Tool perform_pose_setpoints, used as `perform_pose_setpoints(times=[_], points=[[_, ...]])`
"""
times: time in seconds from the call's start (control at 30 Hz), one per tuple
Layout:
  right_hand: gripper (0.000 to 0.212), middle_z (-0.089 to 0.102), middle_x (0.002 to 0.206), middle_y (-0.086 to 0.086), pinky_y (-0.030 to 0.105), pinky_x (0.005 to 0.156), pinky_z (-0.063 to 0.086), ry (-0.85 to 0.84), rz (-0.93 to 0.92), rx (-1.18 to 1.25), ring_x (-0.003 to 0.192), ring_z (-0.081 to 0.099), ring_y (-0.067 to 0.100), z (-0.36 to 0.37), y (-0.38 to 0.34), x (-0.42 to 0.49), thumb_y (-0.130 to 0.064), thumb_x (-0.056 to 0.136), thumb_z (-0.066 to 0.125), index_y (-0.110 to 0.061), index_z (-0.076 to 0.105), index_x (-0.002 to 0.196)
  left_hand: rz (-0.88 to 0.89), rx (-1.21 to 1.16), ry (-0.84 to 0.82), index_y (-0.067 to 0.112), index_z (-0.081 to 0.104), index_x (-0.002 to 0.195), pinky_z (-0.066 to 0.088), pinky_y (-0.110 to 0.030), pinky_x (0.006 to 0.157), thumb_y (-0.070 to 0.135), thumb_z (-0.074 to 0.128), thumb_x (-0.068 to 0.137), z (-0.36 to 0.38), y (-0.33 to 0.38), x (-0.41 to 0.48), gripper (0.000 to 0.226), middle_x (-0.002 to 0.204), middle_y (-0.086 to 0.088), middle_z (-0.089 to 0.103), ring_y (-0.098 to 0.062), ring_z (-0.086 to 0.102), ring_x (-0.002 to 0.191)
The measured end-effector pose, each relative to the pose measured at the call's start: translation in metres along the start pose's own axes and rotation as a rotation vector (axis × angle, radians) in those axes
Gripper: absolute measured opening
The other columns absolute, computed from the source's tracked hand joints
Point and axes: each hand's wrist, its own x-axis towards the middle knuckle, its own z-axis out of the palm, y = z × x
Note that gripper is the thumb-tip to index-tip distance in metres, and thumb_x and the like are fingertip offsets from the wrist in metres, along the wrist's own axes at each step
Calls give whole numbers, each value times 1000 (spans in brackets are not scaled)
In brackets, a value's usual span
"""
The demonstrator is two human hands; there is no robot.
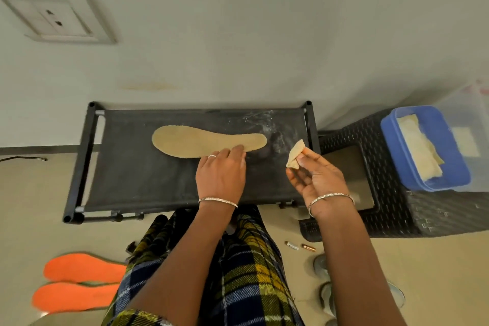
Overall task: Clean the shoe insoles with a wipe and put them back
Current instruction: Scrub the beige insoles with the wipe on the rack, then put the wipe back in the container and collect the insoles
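Fingers (232,152) of left hand (221,171) lie straight, pressing insole (201,140); right hand (315,174) pinches wipe (295,157) beside insole's narrow end.

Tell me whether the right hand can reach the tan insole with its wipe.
Probably yes: the right hand holds the wipe beside the end of the tan insole, with only bare rack top between. The left hand touches only its near edge.

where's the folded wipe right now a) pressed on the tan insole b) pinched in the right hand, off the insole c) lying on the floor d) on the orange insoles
b: the right hand pinches the wipe clear of the tan insole, which only the left hand touches.
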Motion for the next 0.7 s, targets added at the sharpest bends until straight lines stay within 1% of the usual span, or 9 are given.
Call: perform_pose_setpoints(times=[0.07, 0.13, 0.23, 0.3, 0.4, 0.5, 0.57, 0.63, 0.7], points=[[22, 70, 109, 18, 41, 83, 59, -39, 10, -5, 100, 69, 31, 2, 2, -18, 6, 90, 59, -8, 70, 103, -61, -92, -5, 19, 71, 104, 41, -30, 57, 23, 62, 94, -23, -2, -12, 14, 71, -1, 69, -27, 64, 62], [25, 68, 113, 19, 38, 80, 59, -104, 5, 44, 102, 69, 33, 5, 3, -39, 9, 92, 55, -6, 67, 108, -151, -162, -66, 23, 69, 114, 39, -28, 57, 27, 55, 97, -46, -6, -28, 22, 79, 1, 71, -25, 65, 70], [26, 69, 113, 17, 34, 77, 61, -206, -24, 60, 102, 69, 33, 11, 6, -75, 9, 92, 54, -5, 66, 109, -296, -276, -46, 27, 69, 119, 45, -28, 59, 28, 52, 97, -83, -16, -58, 27, 74, 7, 68, -18, 63, 67], [26, 70, 110, 15, 33, 77, 61, -271, -33, 52, 99, 71, 31, 14, 8, -100, 8, 92, 55, -5, 65, 112, -409, -388, 19, 27, 72, 113, 51, -31, 61, 28, 51, 96, -109, -22, -80, 27, 66, 9, 66, -14, 61, 62], [21, 71, 106, 15, 31, 75, 61, -366, -34, 41, 100, 70, 31, 20, 17, -139, 7, 92, 56, -5, 65, 106, -571, -626, 131, 33, 75, 94, 57, -42, 72, 45, 43, 95, -152, -30, -114, 34, 72, 5, 73, -12, 69, 71], [19, 70, 106, 16, 28, 72, 60, -487, -26, -3, 98, 70, 31, 29, 32, -180, 7, 92, 56, -5, 65, 104, -701, -786, 243, 38, 71, 76, 59, -43, 75, 54, 49, 97, -202, -36, -151, 35, 72, 11, 74, -6, 72, 74], [18, 70, 107, 17, 28, 71, 60, -563, -20, -40, 95, 71, 30, 36, 45, -209, 7, 92, 56, -4, 64, 105, -810, -888, 315, 33, 72, 74, 60, -44, 76, 53, 57, 94, -233, -44, -175, 32, 71, 8, 75, -9, 73, 75], [19, 70, 105, 17, 28, 71, 60, -637, -12, -84, 94, 71, 30, 43, 60, -238, 8, 92, 56, -2, 64, 107, -930, -992, 369, 23, 74, 76, 61, -42, 74, 47, 65, 91, -260, -55, -202, 30, 73, 0, 75, -13, 74, 74], [18, 70, 100, 16, 27, 70, 60, -703, 1, -128, 92, 70, 29, 52, 79, -267, 8, 92, 55, -1, 65, 105, -1022, -1096, 407, 17, 74, 79, 61, -38, 73, 41, 70, 88, -284, -73, -231, 26, 80, -8, 76, -17, 75, 77]])
